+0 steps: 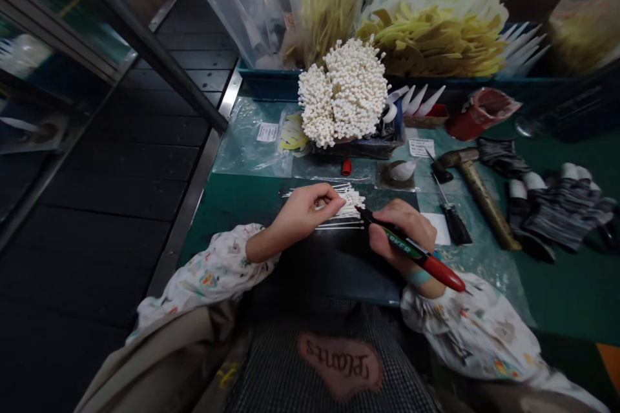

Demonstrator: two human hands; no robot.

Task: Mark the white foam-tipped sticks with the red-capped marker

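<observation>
My left hand [310,211] is in a pinch, thumb and forefinger closed at the heads of a loose pile of thin white-tipped stems [349,199]. A single stem seems to be between the fingertips, though it is mostly covered. My right hand [404,229] grips a red and black marker [442,273], its uncapped tip pointing left, close to the stem heads and my left fingertips. The red marker cap [346,167] stands just beyond the pile. Under both hands lies a dark mat [334,264] on the green tabletop.
A thick bunch of white-headed stems [353,93] rests ahead. Behind it, a blue tray [268,82] holds yellow and white petal-like pieces [436,26]. To the right lie a small white nozzle bottle [403,170], a screwdriver [454,222], a hammer [487,197], gloves [564,206] and a red container [479,115].
</observation>
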